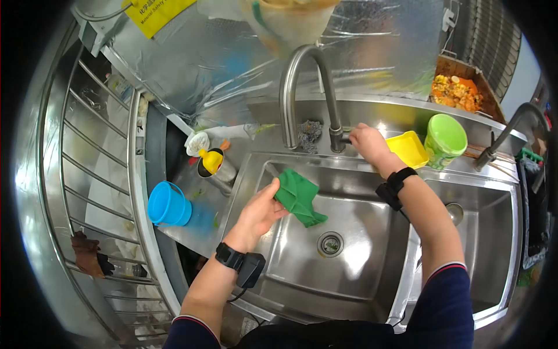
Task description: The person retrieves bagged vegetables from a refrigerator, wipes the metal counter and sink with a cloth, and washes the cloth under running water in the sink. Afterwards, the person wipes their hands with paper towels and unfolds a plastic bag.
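A folded green cloth [299,199] is pinched at its left edge by my left hand [260,209], above the large sink basin [354,232]. My right hand [368,144] is closed around the side lever of the tall curved faucet [289,87]; its fingers hide most of the lever. No water stream shows below the spout. Beside my right wrist stands a yellow plastic container [408,149], with a green bucket [446,139] to its right. A drain [331,244] shows in the basin floor below the cloth.
On the left counter stand a blue bucket [170,205] and a metal cup [220,168] with a yellow object in it. Steel wool [310,135] lies behind the faucet. A second basin [488,232] and faucet [517,116] are at right, food scraps [456,93] behind.
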The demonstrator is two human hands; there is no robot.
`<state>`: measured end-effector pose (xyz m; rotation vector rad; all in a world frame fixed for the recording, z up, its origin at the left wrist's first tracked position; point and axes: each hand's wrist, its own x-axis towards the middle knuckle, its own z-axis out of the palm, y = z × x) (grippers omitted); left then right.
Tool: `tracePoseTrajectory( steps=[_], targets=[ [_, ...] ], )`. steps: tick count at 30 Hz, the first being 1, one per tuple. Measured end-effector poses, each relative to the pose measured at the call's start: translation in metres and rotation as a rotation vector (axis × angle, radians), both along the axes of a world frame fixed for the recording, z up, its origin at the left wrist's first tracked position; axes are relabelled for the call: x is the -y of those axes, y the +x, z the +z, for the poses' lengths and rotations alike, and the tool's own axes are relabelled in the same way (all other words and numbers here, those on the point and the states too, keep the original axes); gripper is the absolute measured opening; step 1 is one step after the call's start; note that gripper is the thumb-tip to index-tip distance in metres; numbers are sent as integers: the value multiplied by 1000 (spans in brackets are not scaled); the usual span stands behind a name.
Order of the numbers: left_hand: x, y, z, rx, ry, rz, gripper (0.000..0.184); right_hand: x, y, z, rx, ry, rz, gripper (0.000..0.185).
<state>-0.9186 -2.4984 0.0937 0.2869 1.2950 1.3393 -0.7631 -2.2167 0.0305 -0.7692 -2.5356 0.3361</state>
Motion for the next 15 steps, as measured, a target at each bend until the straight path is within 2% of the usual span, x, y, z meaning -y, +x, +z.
tracePoseTrajectory(
  steps=[3, 5, 6, 7, 9, 11, 13, 14, 15],
  targets=[
    [6, -8, -4, -58, 9, 51, 40, -9, 6, 1, -3, 32, -21, 15],
    [10, -10, -5, -111, 18, 106, 41, -24, 20, -10, -166, -30, -45, 16],
    [13, -11, -3, -129, 40, 135, 41, -20, 20, 0, -205, -292, -100, 15],
    [15, -11, -1, -148, 65, 163, 41, -21, 17, 0, -207, -292, -97, 15],
    [21, -7, 8, -125, 61, 166, 41, -29, 11, -2, -240, -34, -97, 16],
    [28, -6, 11, -107, 65, 169, 41, -40, 3, -8, -290, -3, -128, 16],
    [38, -9, 9, -125, 61, 161, 40, -38, -1, -6, -376, -253, -305, 19],
    [43, -8, 10, -123, 67, 155, 40, -35, 1, -8, -377, -245, -310, 19],
    [47, -7, 13, -138, 55, 149, 39, -31, 1, -8, -420, -288, -422, 20]
  ],
)
